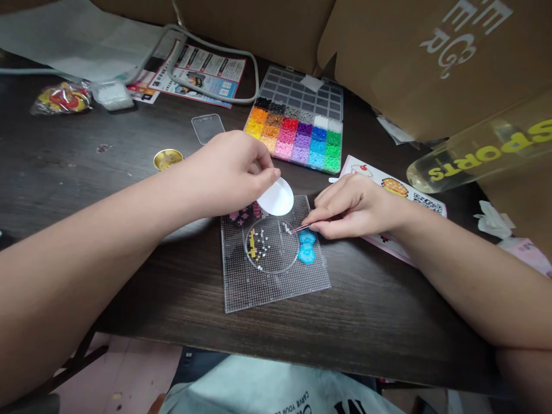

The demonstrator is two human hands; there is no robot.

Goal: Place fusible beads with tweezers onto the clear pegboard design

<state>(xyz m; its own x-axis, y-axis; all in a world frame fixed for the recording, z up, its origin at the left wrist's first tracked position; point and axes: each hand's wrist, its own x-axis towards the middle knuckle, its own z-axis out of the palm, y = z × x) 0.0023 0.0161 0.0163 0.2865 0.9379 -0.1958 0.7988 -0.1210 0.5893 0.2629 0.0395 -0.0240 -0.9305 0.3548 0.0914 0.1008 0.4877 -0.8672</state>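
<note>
Head view: both hands over the clear pegboard (276, 287) on the dark table (129, 287).

My left hand (228, 172) pinches a white round lid (276, 197) between thumb and fingers, tilted just above the board's far edge. My right hand (353, 207) is closed on tweezers (301, 227), tips at the rim of the clear round dish (271, 246) lying on the board, yellow and white beads inside. Blue bead bow (307, 247) just beside the dish; bead sorting box (297, 135) beyond.

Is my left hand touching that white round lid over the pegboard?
Touching. The head view shows the left hand pinching the white round lid at its upper edge between the fingertips, holding it tilted above the pegboard.
</note>
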